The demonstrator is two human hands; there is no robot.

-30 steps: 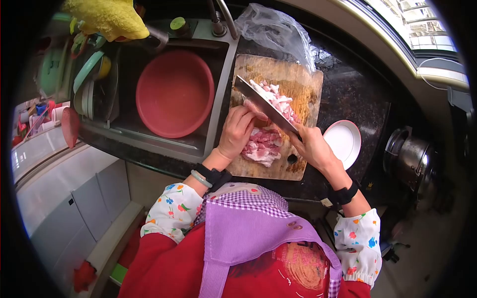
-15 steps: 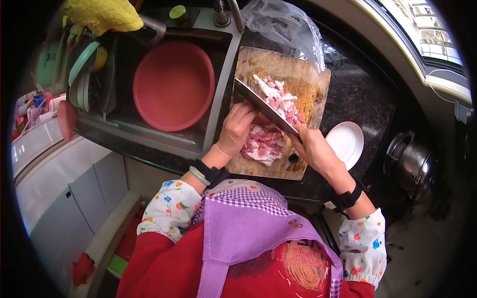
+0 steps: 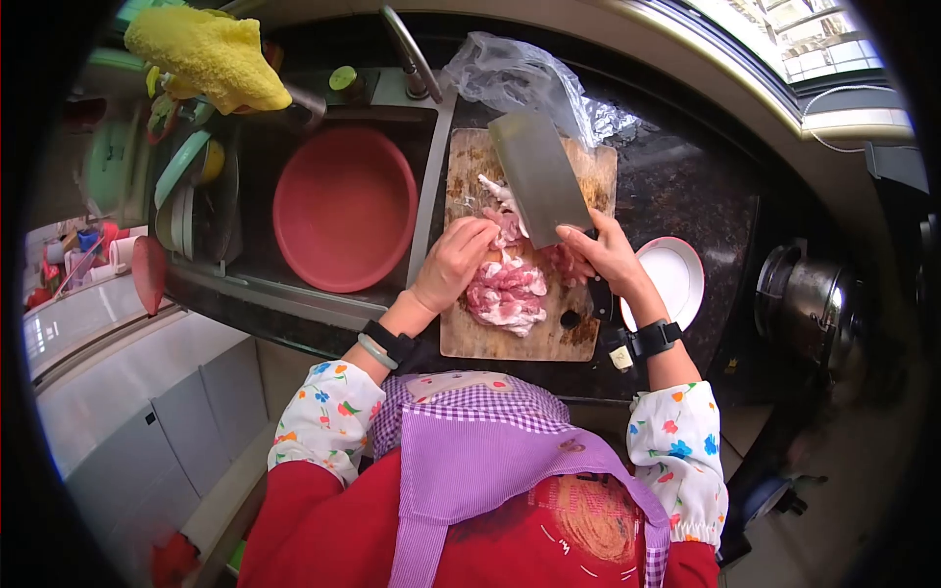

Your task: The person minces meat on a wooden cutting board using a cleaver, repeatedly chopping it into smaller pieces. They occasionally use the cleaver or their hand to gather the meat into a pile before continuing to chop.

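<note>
My right hand (image 3: 610,257) grips a cleaver (image 3: 541,181), its broad blade turned flat side up and slanting to the far left over the wooden cutting board (image 3: 461,338). Bent fingers of my left hand (image 3: 454,263) pinch a piece of raw meat (image 3: 505,227) beside the blade. Closer to me on the board lies a larger lump of pink and white meat (image 3: 508,294). Some cut strips (image 3: 500,191) show at the blade's left edge, the others hidden under it. More meat (image 3: 569,265) shows by my right fingers. The cleaver's handle is mostly covered by my hand.
A white bowl with a red rim (image 3: 674,284) stands right of the board, and a metal pot (image 3: 809,309) farther right. Left of it, a red basin (image 3: 343,211) sits in the sink below the faucet (image 3: 412,59). A clear plastic bag (image 3: 520,78) lies behind the board.
The cleaver has tipped from nearly edge-on to showing its flat side. My left fingers have shifted onto a piece beside the blade. The whole view has also shifted slightly.
</note>
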